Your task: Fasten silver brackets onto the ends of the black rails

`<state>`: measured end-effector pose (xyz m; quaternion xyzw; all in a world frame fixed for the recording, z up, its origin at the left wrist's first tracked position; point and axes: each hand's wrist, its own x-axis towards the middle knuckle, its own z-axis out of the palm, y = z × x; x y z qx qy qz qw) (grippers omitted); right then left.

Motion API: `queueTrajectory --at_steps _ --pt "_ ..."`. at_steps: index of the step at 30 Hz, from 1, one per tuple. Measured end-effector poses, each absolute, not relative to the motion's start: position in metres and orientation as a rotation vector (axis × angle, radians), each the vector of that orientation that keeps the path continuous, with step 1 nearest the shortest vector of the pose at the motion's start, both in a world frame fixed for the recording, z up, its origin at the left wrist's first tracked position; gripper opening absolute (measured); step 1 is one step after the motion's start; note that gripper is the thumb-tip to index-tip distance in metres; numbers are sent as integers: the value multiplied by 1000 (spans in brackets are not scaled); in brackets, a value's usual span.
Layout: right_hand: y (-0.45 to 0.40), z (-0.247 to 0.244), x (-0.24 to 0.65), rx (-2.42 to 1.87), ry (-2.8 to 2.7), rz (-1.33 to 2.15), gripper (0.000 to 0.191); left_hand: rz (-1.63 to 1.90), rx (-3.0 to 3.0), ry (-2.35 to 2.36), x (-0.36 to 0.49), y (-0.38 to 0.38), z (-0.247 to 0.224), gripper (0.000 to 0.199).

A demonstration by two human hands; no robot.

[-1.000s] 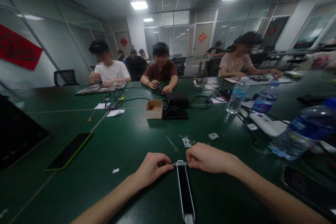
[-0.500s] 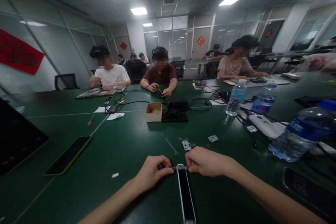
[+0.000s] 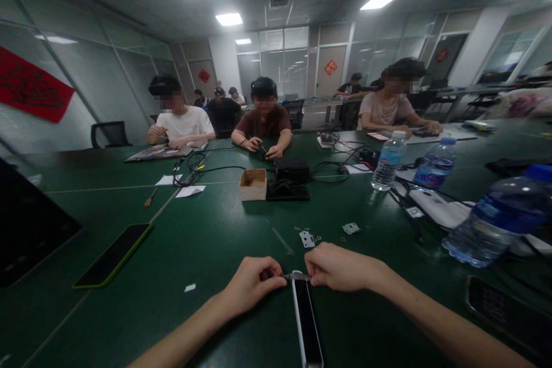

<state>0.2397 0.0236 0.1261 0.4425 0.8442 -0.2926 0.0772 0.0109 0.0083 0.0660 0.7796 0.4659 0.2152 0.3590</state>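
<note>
Pinching a thin strip (image 3: 301, 278) from either side, the left hand (image 3: 254, 283) and right hand (image 3: 335, 267) each close their grip on one end in the head view. The strip crosses the far end of a long black bar (image 3: 307, 322) with pale edges, which lies on the green tabletop (image 3: 207, 241). Beyond the right hand lies a small metal plate (image 3: 307, 239); a phone (image 3: 112, 256) rests well to the left.

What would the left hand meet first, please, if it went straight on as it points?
The left hand would probably meet the far end of the white-edged bar, though relative height is unclear.
</note>
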Motion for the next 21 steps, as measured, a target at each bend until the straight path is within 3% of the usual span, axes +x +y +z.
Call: queueTrajectory --at_steps 21 --pt "26 118 243 1282 2581 -902 5 669 2076 1085 4 10 54 17"
